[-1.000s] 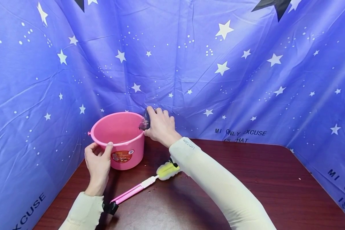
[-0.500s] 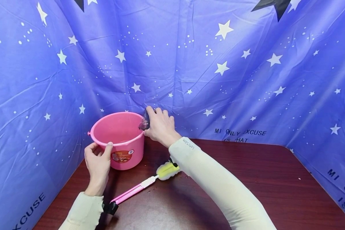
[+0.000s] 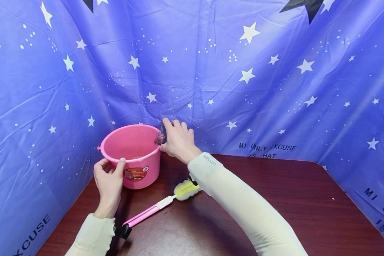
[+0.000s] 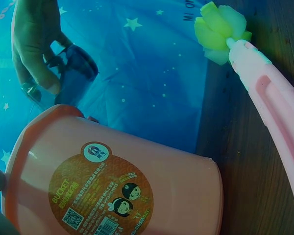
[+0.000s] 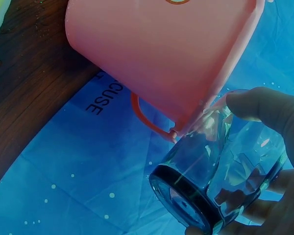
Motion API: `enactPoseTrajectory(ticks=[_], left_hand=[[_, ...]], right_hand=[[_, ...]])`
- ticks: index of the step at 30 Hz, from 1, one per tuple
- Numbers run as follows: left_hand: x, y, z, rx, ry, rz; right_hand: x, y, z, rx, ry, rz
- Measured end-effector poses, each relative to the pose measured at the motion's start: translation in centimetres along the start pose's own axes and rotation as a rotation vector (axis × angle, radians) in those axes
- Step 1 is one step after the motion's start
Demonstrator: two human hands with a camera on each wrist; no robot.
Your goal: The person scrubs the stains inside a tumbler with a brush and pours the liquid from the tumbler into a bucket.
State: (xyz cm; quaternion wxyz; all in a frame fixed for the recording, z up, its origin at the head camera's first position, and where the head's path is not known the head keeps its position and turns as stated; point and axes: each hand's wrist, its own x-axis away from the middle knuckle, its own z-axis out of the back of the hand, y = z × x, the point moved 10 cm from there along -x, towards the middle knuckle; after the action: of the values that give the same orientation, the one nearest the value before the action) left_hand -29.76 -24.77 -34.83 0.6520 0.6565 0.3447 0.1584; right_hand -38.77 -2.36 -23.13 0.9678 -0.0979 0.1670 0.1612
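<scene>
A pink bucket point(image 3: 152, 170) with a round orange label stands on the table, its mouth facing up. My left hand point(image 3: 108, 181) grips the near left of its rim, thumb on the outer wall. At the opposite side of the rim, my right hand point(image 3: 179, 140) holds a clear, faceted drinking glass point(image 5: 206, 161) that looks dark-tinted in the head view. The glass is tilted, its thick base pointing away and its mouth end at the bucket's rim. In front of the bucket lies a bottle brush point(image 3: 148, 215) with a pink-and-white handle and a yellow-and-white sponge head point(image 3: 185, 190).
The dark red-brown wooden table point(image 3: 275, 192) carries a few wet drops near the brush. A blue curtain point(image 3: 211, 81) with white stars closes in the back and both sides, close behind the bucket. The bucket's handle point(image 5: 149, 120) hangs down on the far side.
</scene>
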Motion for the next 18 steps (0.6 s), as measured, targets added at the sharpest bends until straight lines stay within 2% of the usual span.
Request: enactPoseTrajectory(ticks=[18], left_hand=[[0.02,0.04,0.06,-0.005,0.001,0.006]], right_hand=[[-0.04,-0.22,0.10,-0.001,0.012,0.012]])
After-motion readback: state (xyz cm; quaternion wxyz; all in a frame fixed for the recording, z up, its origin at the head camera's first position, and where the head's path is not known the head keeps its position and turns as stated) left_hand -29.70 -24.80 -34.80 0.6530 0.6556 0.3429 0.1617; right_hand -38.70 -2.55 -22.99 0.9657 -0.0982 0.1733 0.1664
